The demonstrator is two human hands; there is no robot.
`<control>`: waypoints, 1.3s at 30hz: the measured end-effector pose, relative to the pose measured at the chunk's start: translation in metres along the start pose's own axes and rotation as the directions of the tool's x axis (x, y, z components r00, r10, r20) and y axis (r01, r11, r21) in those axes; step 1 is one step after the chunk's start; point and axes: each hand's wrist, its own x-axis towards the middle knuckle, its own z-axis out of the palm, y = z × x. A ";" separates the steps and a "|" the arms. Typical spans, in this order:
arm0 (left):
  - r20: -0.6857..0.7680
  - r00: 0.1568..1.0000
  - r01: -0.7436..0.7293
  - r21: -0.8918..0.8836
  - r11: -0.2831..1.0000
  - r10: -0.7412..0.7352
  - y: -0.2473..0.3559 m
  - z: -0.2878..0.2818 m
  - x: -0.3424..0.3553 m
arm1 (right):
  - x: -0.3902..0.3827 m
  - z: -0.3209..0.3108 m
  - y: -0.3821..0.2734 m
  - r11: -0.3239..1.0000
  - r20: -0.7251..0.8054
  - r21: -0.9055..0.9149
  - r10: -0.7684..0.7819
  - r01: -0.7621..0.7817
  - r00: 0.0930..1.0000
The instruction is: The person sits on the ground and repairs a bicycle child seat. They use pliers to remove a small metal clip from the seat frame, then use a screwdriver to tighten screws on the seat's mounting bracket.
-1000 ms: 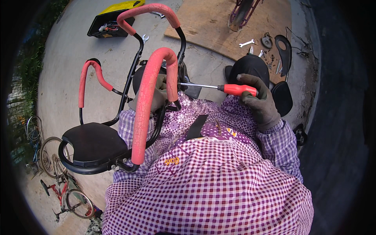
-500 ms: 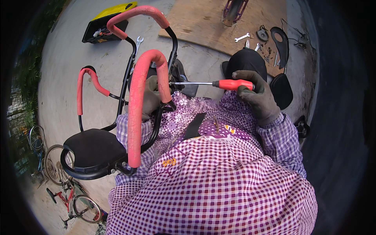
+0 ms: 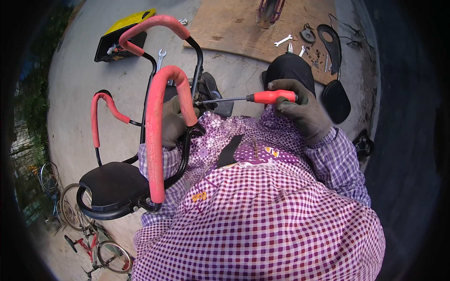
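Observation:
A screwdriver (image 3: 272, 97) with a red handle is gripped in my gloved right hand (image 3: 302, 108). Its shaft points left, and the tip meets the frame of a child's bicycle seat (image 3: 157, 131) near my left hand. That seat has black tubing, cracked pink foam on its rails and a black pad (image 3: 115, 184). My gloved left hand (image 3: 173, 122) is behind the pink front rail, closed around part of the frame; the rail hides some of its fingers. Exactly what the tip touches is too small to make out.
A wooden board (image 3: 234, 35) lies ahead with a spanner (image 3: 283, 40), pliers (image 3: 290, 48) and small hardware on it. A black and yellow toolbox (image 3: 123, 44) stands at the far left, with another spanner (image 3: 161, 58) on the floor. Bicycles (image 3: 96, 250) are at the lower left.
The screwdriver's handle has shifted slightly left and up, and its shaft slants a little more. My right fingers have changed position on the handle. The seat has tilted slightly.

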 end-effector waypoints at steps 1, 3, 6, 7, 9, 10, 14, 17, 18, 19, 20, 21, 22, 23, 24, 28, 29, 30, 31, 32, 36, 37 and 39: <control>0.011 0.999 0.031 -0.008 0.999 -0.031 0.003 -0.001 0.000 | 0.000 -0.001 -0.003 0.998 0.016 -0.001 0.058 -0.058 0.998; 0.035 0.995 0.096 -0.021 0.995 -0.095 0.006 -0.002 0.001 | -0.002 -0.012 -0.011 0.969 0.128 0.011 0.242 -0.245 0.962; 0.053 0.994 0.097 -0.010 0.995 -0.096 0.005 -0.003 0.004 | -0.001 -0.015 -0.011 0.967 0.116 -0.051 0.254 -0.250 0.960; 0.058 0.994 0.098 -0.007 0.995 -0.097 0.003 -0.003 0.004 | -0.001 -0.014 -0.007 0.969 0.109 -0.023 0.247 -0.246 0.963; 0.067 0.993 0.096 -0.003 0.995 -0.096 0.000 -0.003 0.006 | 0.000 -0.010 0.001 0.998 0.051 0.012 0.069 -0.070 0.996; 0.089 0.988 0.133 -0.035 0.990 -0.130 -0.001 -0.003 0.006 | 0.001 -0.008 0.005 1.000 0.020 0.015 -0.003 0.002 1.000; 0.121 0.981 0.162 -0.071 0.984 -0.152 0.000 -0.003 0.006 | 0.002 -0.007 0.005 0.998 0.035 0.065 0.010 -0.013 0.999; 0.107 0.977 0.197 -0.145 0.970 -0.183 0.005 -0.003 0.005 | 0.000 -0.012 -0.004 0.967 0.066 0.063 0.243 -0.247 0.968; 0.104 0.973 0.224 -0.189 0.956 -0.208 0.007 -0.003 0.005 | 0.000 -0.018 -0.008 0.955 0.121 0.043 0.286 -0.292 0.951; 0.113 0.971 0.230 -0.166 0.959 -0.213 0.008 -0.005 0.005 | 0.001 -0.020 -0.009 0.942 0.131 -0.020 0.335 -0.335 0.933; 0.121 0.968 0.235 -0.143 0.961 -0.219 0.010 -0.006 0.005 | 0.001 -0.023 -0.010 0.950 0.191 0.032 0.300 -0.311 0.935; 0.130 0.966 0.241 -0.121 0.963 -0.226 0.011 -0.007 0.005 | 0.002 -0.023 -0.008 0.956 0.206 0.046 0.273 -0.288 0.940; 0.142 0.962 0.251 -0.140 0.958 -0.232 0.012 -0.008 0.005 | 0.002 -0.024 -0.006 0.958 0.205 0.041 0.268 -0.282 0.941; 0.151 0.959 0.262 -0.149 0.954 -0.239 0.012 -0.009 0.006 | 0.002 -0.022 -0.002 0.972 0.180 0.046 0.220 -0.232 0.959; 0.154 0.958 0.266 -0.152 0.952 -0.243 0.011 -0.009 0.005 | 0.001 -0.019 0.001 0.979 0.140 0.031 0.193 -0.199 0.971; 0.138 0.961 0.260 -0.153 0.953 -0.240 0.005 -0.007 0.005 | 0.002 -0.007 0.008 0.995 -0.002 -0.065 -0.070 0.069 0.998; 0.129 0.963 0.254 -0.151 0.955 -0.236 0.002 -0.006 0.004 | 0.002 -0.004 0.006 0.998 0.029 -0.021 -0.067 0.067 0.997; 0.118 0.966 0.247 -0.146 0.958 -0.231 -0.001 -0.005 0.004 | 0.000 -0.004 0.004 1.000 0.029 0.010 -0.015 0.015 0.999; 0.105 0.969 0.236 -0.141 0.961 -0.223 -0.003 -0.004 0.003 | -0.001 -0.005 0.000 0.999 0.051 0.036 0.028 -0.030 0.998; 0.090 0.973 0.226 -0.134 0.965 -0.215 -0.006 -0.003 0.003 | -0.001 -0.009 -0.004 0.988 0.069 0.024 0.151 -0.153 0.986; 0.100 0.966 0.255 -0.200 0.946 -0.239 -0.012 -0.001 0.002 | 0.001 -0.023 -0.010 0.945 0.192 0.014 0.318 -0.327 0.928; 0.118 0.959 0.280 -0.232 0.932 -0.259 -0.013 -0.001 0.002 | 0.001 -0.024 -0.008 0.952 0.211 0.035 0.290 -0.304 0.934; 0.151 0.951 0.304 -0.308 0.902 -0.269 -0.014 -0.001 0.002 | -0.001 -0.019 0.000 0.980 0.136 0.059 0.179 -0.189 0.974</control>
